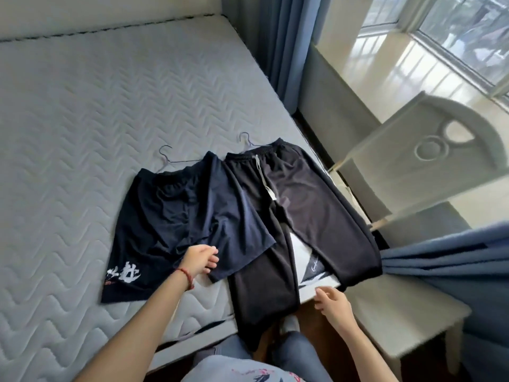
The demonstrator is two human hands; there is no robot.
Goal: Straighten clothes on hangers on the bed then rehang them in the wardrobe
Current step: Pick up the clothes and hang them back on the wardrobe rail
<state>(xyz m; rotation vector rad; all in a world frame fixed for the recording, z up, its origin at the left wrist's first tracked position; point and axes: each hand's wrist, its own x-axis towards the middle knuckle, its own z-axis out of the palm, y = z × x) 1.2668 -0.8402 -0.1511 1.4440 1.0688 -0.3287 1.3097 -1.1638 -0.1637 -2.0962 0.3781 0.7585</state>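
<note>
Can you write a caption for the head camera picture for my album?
Left hand touches navy shorts beside black trousers on the bed.

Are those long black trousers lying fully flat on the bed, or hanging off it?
Partly hanging off. The black trousers lie spread on the mattress, but one leg end drapes over the bed's near edge.

White brush-style characters on the navy shorts (165, 224), too blurred to read.
</note>
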